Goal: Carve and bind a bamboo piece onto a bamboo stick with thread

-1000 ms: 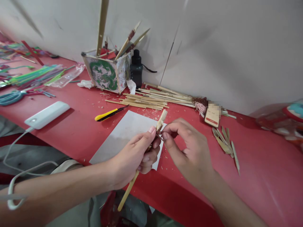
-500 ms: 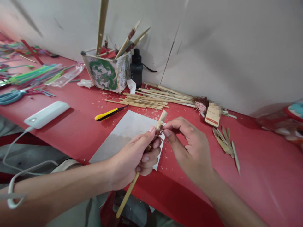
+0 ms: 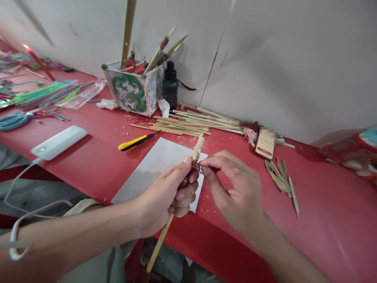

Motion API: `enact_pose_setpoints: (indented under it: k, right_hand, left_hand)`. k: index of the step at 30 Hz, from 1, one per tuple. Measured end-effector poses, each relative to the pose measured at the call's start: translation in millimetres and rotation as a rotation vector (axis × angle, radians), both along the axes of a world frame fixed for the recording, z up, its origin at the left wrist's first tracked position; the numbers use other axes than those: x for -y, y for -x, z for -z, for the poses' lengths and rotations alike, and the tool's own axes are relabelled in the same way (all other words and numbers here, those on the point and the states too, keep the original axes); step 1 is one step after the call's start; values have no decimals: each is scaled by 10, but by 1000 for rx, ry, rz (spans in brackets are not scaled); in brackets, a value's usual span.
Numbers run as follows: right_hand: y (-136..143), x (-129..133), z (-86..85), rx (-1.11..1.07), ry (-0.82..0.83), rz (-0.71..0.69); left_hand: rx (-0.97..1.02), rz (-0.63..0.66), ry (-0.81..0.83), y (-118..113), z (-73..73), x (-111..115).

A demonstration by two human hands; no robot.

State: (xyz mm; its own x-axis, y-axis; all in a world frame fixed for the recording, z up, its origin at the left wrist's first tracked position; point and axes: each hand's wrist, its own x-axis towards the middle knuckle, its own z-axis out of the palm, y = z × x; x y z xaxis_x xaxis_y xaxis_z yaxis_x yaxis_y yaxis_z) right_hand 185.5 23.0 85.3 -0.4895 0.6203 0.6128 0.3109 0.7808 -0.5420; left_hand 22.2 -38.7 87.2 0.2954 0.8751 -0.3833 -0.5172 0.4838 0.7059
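My left hand [image 3: 176, 188] is wrapped round a bamboo stick [image 3: 160, 243], which slants from lower left to upper right. Its pale upper end pokes out above my thumb, and the lower end hangs past the table's front edge. Reddish-brown thread [image 3: 195, 166] is wound round the stick just below that pale end. My right hand [image 3: 235, 184] pinches at the thread with thumb and forefinger, close beside the binding. Beneath both lies a white sheet of paper [image 3: 141, 177] with shavings near it.
On the red table [image 3: 324, 204] are a yellow utility knife [image 3: 132, 143], bamboo sticks [image 3: 176, 125], a phone [image 3: 264, 144], dry leaf pieces [image 3: 279, 177] and a white power bank [image 3: 59, 142]. Behind stand a dragon-painted box [image 3: 129, 92], a dark bottle [image 3: 170, 88] and a red candle [image 3: 41, 65].
The stick's top end has shifted slightly left and down with my left hand. My right finger and thumb have dipped slightly, staying at the thread.
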Motion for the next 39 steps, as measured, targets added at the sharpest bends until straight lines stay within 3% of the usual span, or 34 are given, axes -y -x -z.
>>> enact_pose_setpoints:
  k: [13,24,32,39]
  right_hand:
    - [-7,10,-4,-28,-164,6]
    - [-63,42,-24,89,-302,55]
    - [-67,57,14,131,-415,88]
    - [-25,32,22,111,-325,101]
  left_hand:
    - [-87,-6,-21,-9,5,1]
    - [-236,13,-223,-38,134,23]
    - [-243,13,-242,-63,151,53]
    - [-215,-1,-209,-78,130,56]
